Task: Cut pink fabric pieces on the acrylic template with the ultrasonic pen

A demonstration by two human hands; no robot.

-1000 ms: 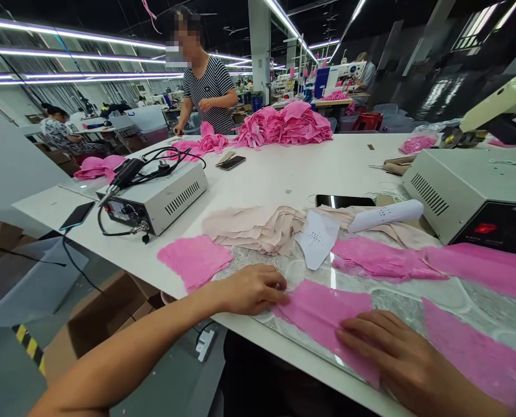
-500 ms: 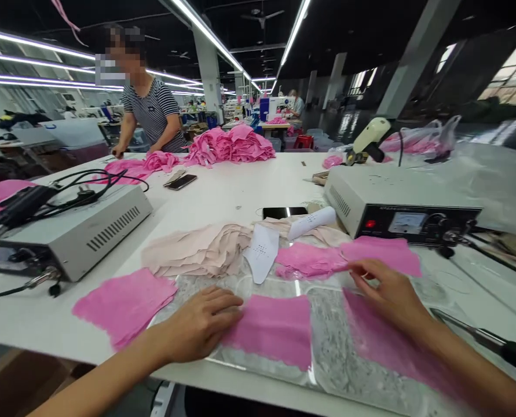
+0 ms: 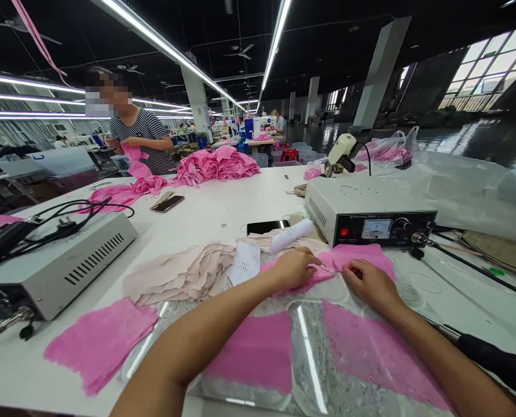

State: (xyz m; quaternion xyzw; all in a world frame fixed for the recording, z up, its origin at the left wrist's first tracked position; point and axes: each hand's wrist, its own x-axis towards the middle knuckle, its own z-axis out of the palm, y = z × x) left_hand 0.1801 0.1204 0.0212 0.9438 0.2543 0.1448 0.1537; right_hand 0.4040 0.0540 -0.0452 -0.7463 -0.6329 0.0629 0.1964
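My left hand (image 3: 299, 269) reaches over the mat to a small pile of pink fabric pieces (image 3: 322, 279), its thumb and fingers closed on an edge there. Close beside it, my right hand (image 3: 368, 281) is curled with fingertips pinched at the same pile. Another pink fabric piece (image 3: 366, 255) lies flat just behind my right hand. On the clear-covered mat (image 3: 307, 353) in front of me rest a pink panel (image 3: 258, 350) and a larger pink piece (image 3: 366, 353), partly under my right forearm. A white paper pattern (image 3: 244, 263) lies left of my left hand.
Beige fabric layers (image 3: 183, 272) and a pink stack (image 3: 101, 341) lie left. Grey control boxes stand at left (image 3: 66, 260) and right (image 3: 370, 202). A black-handled tool (image 3: 492, 359) lies right. Behind are phones (image 3: 266, 227), a pink heap (image 3: 218, 165) and a co-worker (image 3: 140, 136).
My left hand has moved from the near pink panel, forward and right, to the pile beside my right hand. The view has shifted. The co-worker has raised a pink fabric piece.
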